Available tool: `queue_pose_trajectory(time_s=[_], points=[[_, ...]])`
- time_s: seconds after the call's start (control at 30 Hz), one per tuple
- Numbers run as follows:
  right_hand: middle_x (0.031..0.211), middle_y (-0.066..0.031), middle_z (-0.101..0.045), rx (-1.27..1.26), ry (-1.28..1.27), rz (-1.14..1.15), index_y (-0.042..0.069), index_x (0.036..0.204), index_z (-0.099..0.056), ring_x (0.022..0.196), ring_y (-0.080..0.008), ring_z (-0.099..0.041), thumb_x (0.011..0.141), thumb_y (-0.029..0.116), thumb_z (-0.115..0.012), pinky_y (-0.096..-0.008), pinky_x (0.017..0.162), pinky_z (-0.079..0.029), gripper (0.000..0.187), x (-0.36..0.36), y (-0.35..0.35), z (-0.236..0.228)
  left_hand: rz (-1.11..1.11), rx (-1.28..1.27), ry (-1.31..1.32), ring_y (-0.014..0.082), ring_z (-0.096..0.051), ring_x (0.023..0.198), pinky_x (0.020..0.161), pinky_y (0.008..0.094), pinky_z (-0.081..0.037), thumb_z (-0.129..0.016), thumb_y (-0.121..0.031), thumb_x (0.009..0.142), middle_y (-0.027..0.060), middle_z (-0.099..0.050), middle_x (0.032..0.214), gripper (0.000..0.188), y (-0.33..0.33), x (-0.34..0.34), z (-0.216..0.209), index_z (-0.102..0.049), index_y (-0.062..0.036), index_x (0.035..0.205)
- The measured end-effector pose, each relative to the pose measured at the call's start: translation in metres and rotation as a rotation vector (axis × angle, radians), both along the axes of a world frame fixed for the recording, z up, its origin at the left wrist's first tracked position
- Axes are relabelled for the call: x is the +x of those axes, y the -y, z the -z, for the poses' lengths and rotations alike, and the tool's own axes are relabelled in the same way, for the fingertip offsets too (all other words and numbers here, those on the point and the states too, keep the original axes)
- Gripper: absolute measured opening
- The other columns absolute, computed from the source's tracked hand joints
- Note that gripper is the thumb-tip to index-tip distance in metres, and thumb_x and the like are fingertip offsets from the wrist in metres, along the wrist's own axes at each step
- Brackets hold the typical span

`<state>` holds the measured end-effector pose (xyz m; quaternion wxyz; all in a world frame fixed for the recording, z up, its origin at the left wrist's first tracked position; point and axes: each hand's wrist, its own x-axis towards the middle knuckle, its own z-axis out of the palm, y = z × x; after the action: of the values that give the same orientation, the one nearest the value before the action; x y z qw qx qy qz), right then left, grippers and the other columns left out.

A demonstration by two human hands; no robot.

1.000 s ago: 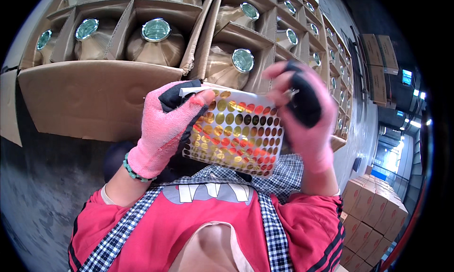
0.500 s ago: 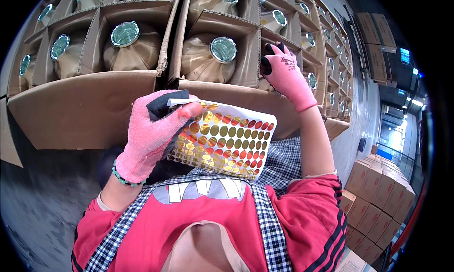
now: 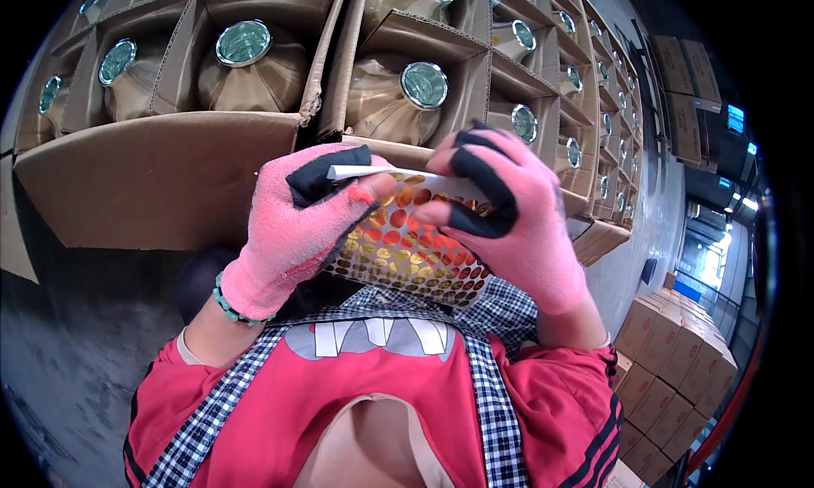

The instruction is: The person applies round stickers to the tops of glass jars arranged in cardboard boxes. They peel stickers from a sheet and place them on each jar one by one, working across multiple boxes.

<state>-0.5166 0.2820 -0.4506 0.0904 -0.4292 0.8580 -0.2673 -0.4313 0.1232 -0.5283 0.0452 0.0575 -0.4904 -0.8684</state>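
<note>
My left hand (image 3: 297, 221), in a pink glove with dark finger parts and a bare thumb tip, grips a white sheet of round shiny gold and red stickers (image 3: 381, 255) by its upper left edge, which curls over. My right hand (image 3: 517, 212), gloved alike, is bent around the sheet's upper right part. Its bare thumb lies over the stickers and its forefinger is at the top edge; the upper fingers are slightly blurred. Just beyond the hands, a glass jar with a green-tinted mouth (image 3: 424, 86), wrapped in brown paper, sits in a divided cardboard box (image 3: 339, 106).
Another open cardboard box (image 3: 161, 183) of wrapped jars stands at the left, its flap hanging toward me. More jars in divided boxes (image 3: 572, 153) run off to the right. Stacked closed cartons (image 3: 678, 352) stand on the floor at the right, with more cartons (image 3: 687, 89) farther back.
My right hand has come back from the box's compartment to the sticker sheet and bent around it. My left hand keeps its grip and has shifted slightly right with the sheet.
</note>
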Motion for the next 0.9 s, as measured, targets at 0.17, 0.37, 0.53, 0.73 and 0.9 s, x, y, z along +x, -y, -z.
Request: queue_pose_trajectory(time_s=[0.17,0.37,0.53,0.73,0.9], points=[[0.067,-0.0134,-0.050,0.103,0.062,-0.010,0.001,0.072,-0.054,0.068,-0.0322,-0.051,0.066,0.009,-0.065,-0.0375,0.061,-0.041,0.015,0.002,-0.004,0.002,0.003,-0.122,-0.035,0.0125,-0.053,0.075,0.068,0.0231,-0.043,-0.066,-0.014,0.073,0.0080,-0.057,0.082,0.024,-0.001,0.000,-0.003,-0.059,0.0050,0.087],[0.068,-0.0084,-0.053,0.030,0.042,0.032,0.001,0.073,-0.056,0.067,-0.0256,-0.052,0.061,0.004,-0.068,-0.0320,0.063,-0.042,0.018,0.008,0.005,-0.005,0.001,-0.192,-0.183,0.0100,-0.051,0.071,0.066,0.0236,-0.042,-0.063,-0.001,0.071,0.0056,-0.057,0.077,0.010,0.008,0.003,0.002,-0.061,0.0046,0.078],[0.070,-0.0094,-0.054,0.029,0.032,-0.041,0.003,0.075,-0.057,0.068,-0.0262,-0.053,0.062,0.006,-0.067,-0.0326,0.064,-0.042,0.017,0.006,0.006,-0.007,-0.138,0.006,-0.132,0.0078,-0.052,0.073,0.067,0.0207,-0.044,-0.065,-0.005,0.074,0.0048,-0.058,0.080,0.016,-0.003,0.009,0.002,-0.060,0.0051,0.085],[0.068,-0.0095,-0.052,-0.089,-0.087,-0.064,0.005,0.078,-0.056,0.069,-0.0299,-0.052,0.064,0.010,-0.065,-0.0367,0.067,-0.042,0.018,0.009,0.011,-0.003,-0.145,0.045,-0.113,0.0065,-0.053,0.074,0.066,0.0186,-0.044,-0.065,-0.007,0.075,0.0045,-0.059,0.083,0.021,-0.002,0.011,0.004,-0.058,0.0049,0.091],[0.074,-0.0079,-0.052,-0.075,-0.229,-0.163,0.008,0.080,-0.057,0.074,-0.0285,-0.053,0.059,0.009,-0.066,-0.0371,0.069,-0.041,0.023,0.004,0.007,0.000,-0.150,0.067,-0.066,0.0064,-0.053,0.073,0.065,0.0180,-0.044,-0.066,-0.008,0.075,0.0045,-0.060,0.083,0.022,-0.003,0.012,0.001,-0.058,0.0044,0.092]])
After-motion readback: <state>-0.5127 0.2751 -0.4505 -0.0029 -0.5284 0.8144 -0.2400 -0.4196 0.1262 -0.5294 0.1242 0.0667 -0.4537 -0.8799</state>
